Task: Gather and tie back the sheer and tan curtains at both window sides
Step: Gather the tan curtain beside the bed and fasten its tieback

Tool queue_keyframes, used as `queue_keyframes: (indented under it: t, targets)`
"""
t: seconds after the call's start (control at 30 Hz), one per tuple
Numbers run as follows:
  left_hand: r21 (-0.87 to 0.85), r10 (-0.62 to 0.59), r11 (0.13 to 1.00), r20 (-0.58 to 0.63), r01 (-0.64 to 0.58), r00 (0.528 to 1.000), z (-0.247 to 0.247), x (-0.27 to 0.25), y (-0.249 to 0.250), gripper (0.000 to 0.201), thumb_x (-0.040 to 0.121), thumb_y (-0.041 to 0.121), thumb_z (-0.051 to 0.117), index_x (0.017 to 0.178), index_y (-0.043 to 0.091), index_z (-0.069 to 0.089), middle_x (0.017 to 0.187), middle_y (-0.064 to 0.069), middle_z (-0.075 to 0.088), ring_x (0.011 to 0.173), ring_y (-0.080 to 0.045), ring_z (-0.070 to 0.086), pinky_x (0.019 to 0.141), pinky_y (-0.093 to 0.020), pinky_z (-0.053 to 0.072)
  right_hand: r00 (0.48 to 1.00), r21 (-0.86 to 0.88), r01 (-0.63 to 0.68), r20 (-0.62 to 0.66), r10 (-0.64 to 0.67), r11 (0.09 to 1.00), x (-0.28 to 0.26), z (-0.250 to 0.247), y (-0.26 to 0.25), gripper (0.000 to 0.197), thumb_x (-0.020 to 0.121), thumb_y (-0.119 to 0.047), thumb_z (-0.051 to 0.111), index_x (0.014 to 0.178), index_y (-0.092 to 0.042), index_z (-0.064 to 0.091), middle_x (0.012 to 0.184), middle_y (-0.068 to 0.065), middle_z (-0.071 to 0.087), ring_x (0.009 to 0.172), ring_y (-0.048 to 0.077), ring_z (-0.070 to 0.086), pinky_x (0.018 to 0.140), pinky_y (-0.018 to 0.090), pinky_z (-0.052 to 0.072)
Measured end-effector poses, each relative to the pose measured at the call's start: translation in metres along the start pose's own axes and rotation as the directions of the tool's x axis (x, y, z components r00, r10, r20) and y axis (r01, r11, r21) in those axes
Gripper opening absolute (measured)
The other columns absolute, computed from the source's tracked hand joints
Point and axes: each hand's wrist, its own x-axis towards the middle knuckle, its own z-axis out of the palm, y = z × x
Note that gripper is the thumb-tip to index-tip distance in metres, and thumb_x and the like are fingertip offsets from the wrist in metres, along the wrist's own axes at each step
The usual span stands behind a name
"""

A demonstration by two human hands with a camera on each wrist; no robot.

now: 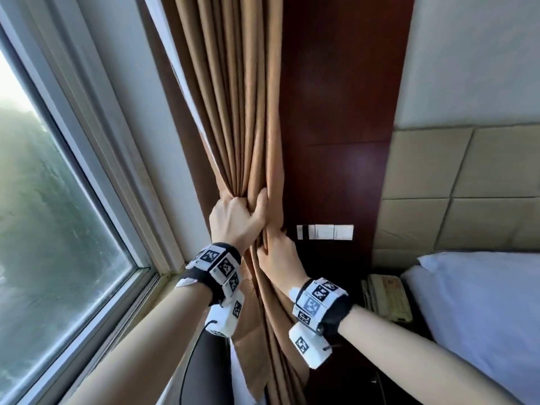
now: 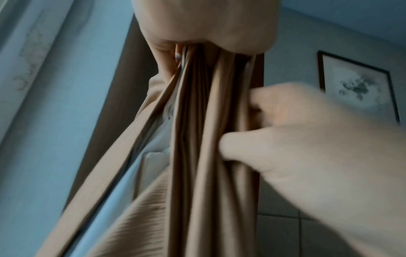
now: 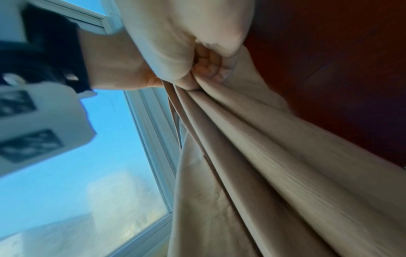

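The tan curtain (image 1: 245,118) hangs bunched in folds beside the window's right edge, against a dark wood panel. My left hand (image 1: 238,217) grips the gathered folds from the left, thumb across the front. Just below it my right hand (image 1: 276,252) clutches the same bundle from the right. In the left wrist view the tan curtain (image 2: 204,139) runs down from my left hand (image 2: 206,31), with my right hand (image 2: 296,139) closed on it lower down and a strip of pale sheer fabric (image 2: 162,132) among the folds. In the right wrist view my right hand (image 3: 197,57) bunches the curtain (image 3: 252,156).
The window (image 1: 49,200) and its white frame (image 1: 96,135) fill the left. A dark wood panel (image 1: 342,112) carries a row of white switches (image 1: 325,232). To the right are a padded headboard (image 1: 455,194), a white pillow (image 1: 479,311) and a telephone (image 1: 385,296) on a nightstand.
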Motion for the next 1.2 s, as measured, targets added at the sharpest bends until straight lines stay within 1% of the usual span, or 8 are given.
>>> queue_keyframes:
  t: [0.13, 0.23, 0.43, 0.53, 0.67, 0.87, 1.0, 1.2]
  targets:
    - [0.065, -0.018, 0.998, 0.059, 0.014, 0.998, -0.008, -0.002, 0.001, 0.070, 0.082, 0.071, 0.047, 0.067, 0.004, 0.063, 0.088, -0.011, 0.056, 0.075, -0.030, 0.058, 0.066, -0.033, 0.049, 0.994, -0.044, 0.013, 0.105, -0.008, 0.999, 0.005, 0.000, -0.008, 0.036, 0.084, -0.013, 0.048, 0.120, -0.008, 0.049, 0.098, 0.021, 0.064, 0.090, 0.041, 0.061, 0.084, 0.050, 0.051]
    - [0.127, -0.016, 0.992, 0.092, 0.004, 0.996, -0.014, -0.003, -0.006, 0.028, 0.075, 0.030, 0.064, 0.072, 0.002, 0.062, 0.093, -0.014, 0.055, 0.078, -0.036, 0.058, 0.063, -0.032, 0.042, 0.974, -0.010, 0.183, 0.141, -0.180, 0.983, 0.001, -0.006, -0.012, 0.041, 0.078, -0.011, 0.047, 0.117, -0.007, 0.056, 0.103, 0.016, 0.063, 0.092, 0.037, 0.061, 0.089, 0.047, 0.049]
    - [0.155, 0.008, 0.988, 0.107, -0.024, 0.994, -0.034, 0.003, -0.039, 0.018, 0.072, 0.016, 0.064, 0.069, -0.002, 0.059, 0.079, -0.019, 0.058, 0.075, -0.040, 0.058, 0.062, -0.035, 0.044, 0.943, 0.331, 0.061, 0.289, -0.163, 0.942, 0.020, -0.013, 0.021, 0.037, 0.080, -0.002, 0.051, 0.106, -0.014, 0.073, 0.103, -0.006, 0.067, 0.085, -0.002, 0.060, 0.084, 0.012, 0.043]
    - [0.151, -0.021, 0.989, 0.098, 0.006, 0.995, -0.043, 0.007, -0.057, 0.026, 0.073, 0.018, 0.068, 0.062, -0.002, 0.054, 0.066, -0.014, 0.053, 0.069, -0.038, 0.057, 0.059, -0.032, 0.040, 0.946, 0.272, -0.162, 0.317, 0.070, 0.949, 0.051, -0.009, 0.059, 0.033, 0.083, -0.005, 0.052, 0.089, -0.027, 0.076, 0.091, -0.006, 0.072, 0.075, 0.004, 0.063, 0.078, 0.021, 0.051]
    - [0.141, -0.048, 0.989, 0.090, 0.035, 0.995, -0.051, 0.007, -0.068, 0.036, 0.078, 0.026, 0.071, 0.058, 0.004, 0.051, 0.061, -0.008, 0.049, 0.064, -0.033, 0.052, 0.059, -0.030, 0.037, 0.731, 0.254, -0.529, 0.622, 0.282, 0.810, 0.103, -0.009, 0.085, 0.040, 0.093, -0.011, 0.052, 0.130, -0.025, 0.051, 0.105, 0.000, 0.061, 0.091, 0.017, 0.061, 0.069, 0.023, 0.046]
    - [0.140, -0.107, 0.986, 0.087, 0.095, 0.990, -0.054, 0.004, -0.068, 0.048, 0.079, 0.030, 0.072, 0.051, 0.014, 0.036, 0.056, 0.000, 0.039, 0.063, -0.027, 0.045, 0.060, -0.028, 0.032, 0.687, 0.516, -0.673, 0.702, 0.188, 0.530, 0.171, 0.016, 0.079, 0.066, 0.078, -0.030, 0.058, 0.139, -0.045, 0.037, 0.136, -0.009, 0.049, 0.121, 0.019, 0.047, 0.100, 0.045, 0.030]
    - [0.132, -0.147, 0.982, 0.096, 0.133, 0.985, -0.054, 0.007, -0.064, 0.045, 0.079, 0.031, 0.072, 0.054, 0.011, 0.040, 0.061, -0.001, 0.044, 0.067, -0.026, 0.049, 0.061, -0.026, 0.033, 0.617, 0.572, -0.718, 0.787, -0.019, 0.397, 0.191, 0.042, 0.063, 0.045, 0.064, -0.035, 0.056, 0.108, -0.029, 0.057, 0.111, 0.000, 0.057, 0.102, 0.026, 0.050, 0.092, 0.049, 0.030]
    - [0.152, -0.161, 0.977, 0.063, 0.150, 0.985, -0.047, 0.012, -0.070, 0.037, 0.080, 0.031, 0.069, 0.058, 0.006, 0.051, 0.063, -0.004, 0.050, 0.065, -0.025, 0.051, 0.060, -0.027, 0.036, 0.890, 0.662, -0.435, 0.418, 0.181, 0.610, 0.199, 0.079, 0.069, 0.021, 0.082, -0.009, 0.052, 0.077, -0.017, 0.070, 0.073, 0.009, 0.065, 0.074, 0.023, 0.060, 0.068, 0.032, 0.045]
